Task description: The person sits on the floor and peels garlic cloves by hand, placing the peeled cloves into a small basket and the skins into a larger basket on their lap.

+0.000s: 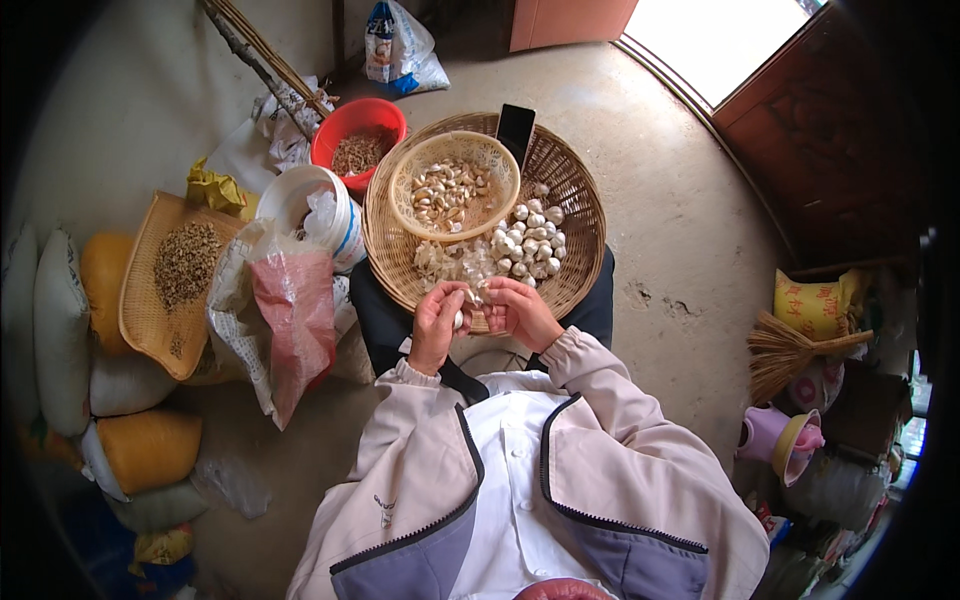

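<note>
My left hand (pixel 438 321) holds a piece of garlic (pixel 458 320) in its curled fingers. The fingertips of my right hand (pixel 519 307) meet those of the left at a bit of garlic with papery skin (pixel 475 295). Both hands are over the near rim of a round wicker basket (pixel 580 180). Inside it, whole garlic bulbs (pixel 534 232) lie at the right, beside loose garlic skins (pixel 450 262). A cream plastic colander (pixel 510 165) with separated garlic cloves (pixel 450 191) sits at the basket's far left. A smartphone (pixel 516 131) leans at the far rim.
A red basin (pixel 397 112), a white bucket (pixel 341 217), a woven scoop of dried pieces (pixel 142 300) and an open sack (pixel 292 300) stand left of the basket. Filled sacks (pixel 60 330) line the left wall. A straw broom (pixel 780 352) and a pink container (pixel 765 431) are at the right.
</note>
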